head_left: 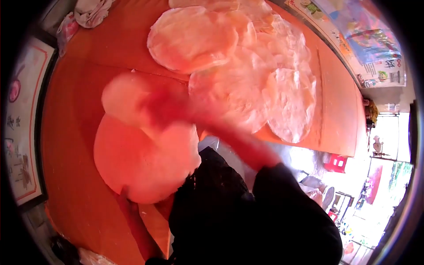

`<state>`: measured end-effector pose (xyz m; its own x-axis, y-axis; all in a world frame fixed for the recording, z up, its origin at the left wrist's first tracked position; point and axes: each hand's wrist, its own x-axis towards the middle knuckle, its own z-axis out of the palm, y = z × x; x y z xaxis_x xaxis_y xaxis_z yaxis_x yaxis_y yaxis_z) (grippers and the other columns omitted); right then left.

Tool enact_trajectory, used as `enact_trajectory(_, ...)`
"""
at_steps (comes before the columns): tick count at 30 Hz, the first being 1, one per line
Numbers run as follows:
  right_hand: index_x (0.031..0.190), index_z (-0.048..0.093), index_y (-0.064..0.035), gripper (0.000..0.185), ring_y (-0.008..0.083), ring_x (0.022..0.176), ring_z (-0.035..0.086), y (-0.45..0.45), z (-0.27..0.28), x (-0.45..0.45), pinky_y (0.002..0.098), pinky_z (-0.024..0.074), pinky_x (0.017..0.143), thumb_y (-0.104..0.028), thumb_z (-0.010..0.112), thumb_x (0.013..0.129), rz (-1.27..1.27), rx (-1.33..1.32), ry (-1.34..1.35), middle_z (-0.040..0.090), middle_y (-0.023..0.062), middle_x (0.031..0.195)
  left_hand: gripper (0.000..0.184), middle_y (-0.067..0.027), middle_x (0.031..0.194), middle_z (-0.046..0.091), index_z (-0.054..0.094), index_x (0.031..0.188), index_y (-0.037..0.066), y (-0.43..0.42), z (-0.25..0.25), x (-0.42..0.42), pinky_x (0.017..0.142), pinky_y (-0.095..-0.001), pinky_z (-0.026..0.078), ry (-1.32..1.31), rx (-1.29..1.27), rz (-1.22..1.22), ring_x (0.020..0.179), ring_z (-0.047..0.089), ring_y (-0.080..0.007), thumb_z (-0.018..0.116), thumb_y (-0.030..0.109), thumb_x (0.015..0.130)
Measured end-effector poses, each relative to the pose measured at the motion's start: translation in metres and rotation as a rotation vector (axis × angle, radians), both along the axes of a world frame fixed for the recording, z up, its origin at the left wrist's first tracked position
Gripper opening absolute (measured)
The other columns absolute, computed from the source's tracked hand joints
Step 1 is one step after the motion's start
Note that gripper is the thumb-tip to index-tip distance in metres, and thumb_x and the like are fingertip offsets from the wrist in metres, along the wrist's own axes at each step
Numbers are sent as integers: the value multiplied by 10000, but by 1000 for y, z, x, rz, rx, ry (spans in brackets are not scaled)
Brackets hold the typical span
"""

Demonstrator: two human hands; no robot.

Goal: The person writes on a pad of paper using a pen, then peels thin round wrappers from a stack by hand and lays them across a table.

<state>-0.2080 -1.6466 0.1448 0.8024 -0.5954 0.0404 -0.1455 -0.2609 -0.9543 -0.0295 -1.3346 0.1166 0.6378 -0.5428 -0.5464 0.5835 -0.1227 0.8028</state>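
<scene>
A wide round sheet of pale dough (143, 163) lies at the front of the orange-red tabletop. A smaller rounded piece of dough (123, 95), blurred, overlaps its far edge; I cannot tell whether the two are joined. My right hand (163, 106) reaches across over the smaller piece, its fingers smeared by motion. At the near edge of the wide sheet is my left hand (127, 196), thumb on top and the other fingers hidden beneath the dough.
Several thin round dough sheets (238, 66) lie overlapping at the back and right of the table (70, 110). A crumpled cloth (90, 11) is at the far left corner. Framed pictures (26, 123) border the left side. A red stool (336, 163) stands beyond the right edge.
</scene>
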Motion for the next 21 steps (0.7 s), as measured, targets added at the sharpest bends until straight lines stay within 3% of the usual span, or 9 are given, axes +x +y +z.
enact_trajectory(3,1127,596,13,278,106,931,558,-129,40,-109,275,488,788,-98,495,893,-187,-149,-73,623,35,1014,641,-130,1314,456,315,1382,2,11,-20,11,943,-376,432,53,-23,0,1160,487,-249,583,52,802)
enact_trajectory(6,1184,572,20,295,109,942,564,-154,108,-190,251,451,863,-85,463,931,-593,184,-202,613,25,1066,633,-125,1317,455,322,1379,7,14,-31,13,947,-377,426,101,-35,-13,1164,481,-246,588,75,808)
enact_trajectory(7,1203,561,21,305,125,951,576,-172,98,-222,247,454,866,-64,469,925,-645,286,-353,614,39,1090,631,-124,1318,454,325,1378,8,16,-34,13,948,-377,424,112,-39,-15,1165,480,-246,589,83,810)
enact_trajectory(8,1215,552,21,320,139,975,582,-184,81,-262,243,464,861,-62,483,913,-724,-121,-67,613,64,1112,629,-122,1319,454,327,1377,10,16,-36,14,949,-377,422,122,-37,-20,1167,478,-245,591,91,812)
enact_trajectory(12,1177,563,-15,326,180,718,578,-194,2,-359,273,491,626,-52,538,855,-1101,413,-308,618,80,897,620,-115,1322,453,337,1373,15,17,-43,18,954,-378,414,149,-38,-40,1171,471,-241,597,122,819)
enact_trajectory(14,1118,531,-28,268,326,772,660,-233,-124,-453,445,576,673,-202,538,915,-1198,627,-440,646,184,930,617,-112,1323,452,342,1371,18,19,-42,19,957,-379,410,158,-42,-52,1174,467,-240,600,137,823)
enact_trajectory(15,1036,536,-12,208,297,842,638,-201,-97,-442,399,553,730,-186,519,923,-1289,780,-274,643,166,957,615,-110,1324,452,344,1370,20,20,-42,20,958,-379,408,159,-44,-56,1175,466,-239,601,145,825)
enact_trajectory(18,1032,542,-29,218,298,734,657,-149,-96,-392,380,571,670,-212,507,918,-1506,499,-131,652,174,902,610,-105,1327,451,352,1366,24,28,-37,24,962,-380,402,150,-60,-61,1179,460,-236,606,169,831)
enact_trajectory(21,1118,533,-2,289,274,730,662,-88,-76,-297,350,565,636,-160,548,877,-1055,401,-236,652,156,880,606,-100,1329,450,359,1363,28,39,-28,27,966,-381,396,120,-98,-81,1182,455,-233,610,192,837)
